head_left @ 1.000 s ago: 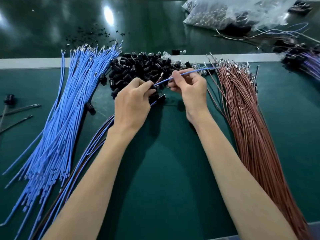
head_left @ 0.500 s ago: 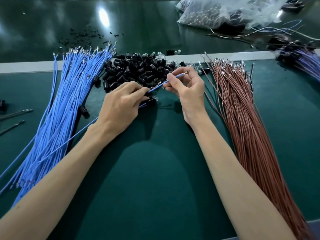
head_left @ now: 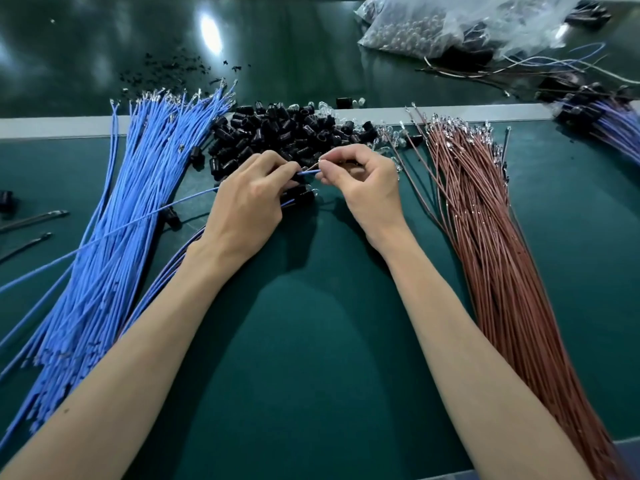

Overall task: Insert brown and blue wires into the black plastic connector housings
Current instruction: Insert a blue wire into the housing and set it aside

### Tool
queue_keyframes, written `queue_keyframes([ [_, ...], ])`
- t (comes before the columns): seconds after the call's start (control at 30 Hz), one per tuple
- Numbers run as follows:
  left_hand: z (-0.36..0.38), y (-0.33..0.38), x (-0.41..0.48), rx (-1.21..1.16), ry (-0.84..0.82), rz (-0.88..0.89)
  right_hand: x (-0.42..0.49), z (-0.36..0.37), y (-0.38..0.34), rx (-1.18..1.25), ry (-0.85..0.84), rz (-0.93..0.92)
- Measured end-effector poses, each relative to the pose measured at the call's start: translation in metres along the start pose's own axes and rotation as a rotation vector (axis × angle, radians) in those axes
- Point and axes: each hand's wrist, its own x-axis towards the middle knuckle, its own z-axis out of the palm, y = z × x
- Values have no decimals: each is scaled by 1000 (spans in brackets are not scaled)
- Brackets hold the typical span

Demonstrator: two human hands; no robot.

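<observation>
Centre of frame: left hand [head_left: 249,202] curled, fingertips pinching one end of the exposed blue wire [head_left: 308,172]; right hand [head_left: 360,188] pinches the other end near the tip, judged to steady it for insertion (any housing in the grip is hidden); black housings [head_left: 277,133] heaped just above, within easy reach; blue bundle [head_left: 121,237] at left, brown bundle [head_left: 502,254] at right, terminals towards the top; no legible markings.

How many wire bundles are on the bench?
4: blue bundle at left, brown bundle at right, mixed strands beside the left forearm, housed bundle at far-right edge. More may be hidden.
</observation>
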Motion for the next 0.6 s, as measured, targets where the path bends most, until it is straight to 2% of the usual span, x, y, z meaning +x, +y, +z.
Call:
queue_keyframes([
  [0.27, 3, 3, -4, 22, 12, 25, 2, 3, 3, -17, -42, -10],
  [0.47, 4, 5, -2, 37, 27, 70, -2, 3, -1, -210, -104, -130],
  [0.53, 4, 4, -2, 39, 40, 79, -1, -2, -3, -372, -14, -229],
  [0.6, 3, 5, -2, 34, 47, 85, 3, -14, -4, -669, 188, -262],
])
